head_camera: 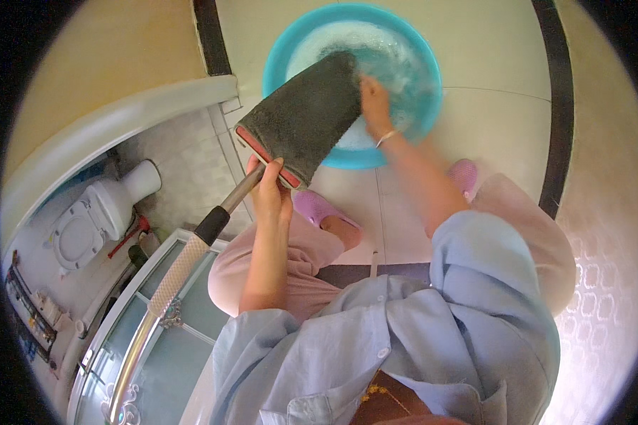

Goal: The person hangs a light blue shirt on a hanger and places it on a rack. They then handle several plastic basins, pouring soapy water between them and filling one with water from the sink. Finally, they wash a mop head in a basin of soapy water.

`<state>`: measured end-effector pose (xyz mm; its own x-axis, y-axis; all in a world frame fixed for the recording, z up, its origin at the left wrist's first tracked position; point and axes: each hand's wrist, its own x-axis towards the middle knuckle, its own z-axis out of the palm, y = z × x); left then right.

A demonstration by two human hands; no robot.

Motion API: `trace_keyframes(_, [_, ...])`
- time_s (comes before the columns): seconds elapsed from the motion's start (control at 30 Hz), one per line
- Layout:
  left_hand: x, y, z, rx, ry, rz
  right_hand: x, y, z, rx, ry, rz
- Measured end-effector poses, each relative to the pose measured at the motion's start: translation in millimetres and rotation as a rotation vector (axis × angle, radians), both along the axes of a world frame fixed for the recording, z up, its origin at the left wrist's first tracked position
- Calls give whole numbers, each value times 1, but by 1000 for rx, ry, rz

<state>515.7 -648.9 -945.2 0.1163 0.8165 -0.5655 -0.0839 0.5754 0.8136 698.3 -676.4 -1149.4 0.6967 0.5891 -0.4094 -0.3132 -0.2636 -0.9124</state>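
Observation:
A flat mop head with a dark grey cloth pad (311,111) slants over the left side of a turquoise plastic basin (434,101) holding sudsy water. My left hand (270,183) grips the mop head's near end, by the joint with its metal pole (242,188); the thumb lies over the reddish edge. The pole runs down to the lower left, with a beige textured grip. My right hand (375,101) is at the pad's right edge, above the water, its fingers curled and slightly blurred. Whether it pinches the cloth cannot be told.
Pale floor tiles (500,122) with dark border strips surround the basin. My feet in pink slippers (324,212) stand just below it. At the left are a white toilet (87,223), a red-handled tool (130,236) and a door with frosted glass panes (162,366).

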Motion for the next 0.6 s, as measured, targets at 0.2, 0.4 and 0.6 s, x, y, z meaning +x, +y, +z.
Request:
trace_keyframes(0.2, [10,-9,5,-95,-83,115,-82,-17,118,158,-610,310])
trace_keyframes(0.4, [7,-8,-8,-230,-96,208,-9,10,-12,-85,-764,294])
trace_keyframes(0.6, [7,-9,-11,-247,-107,273,-57,0,0,-233,-694,211])
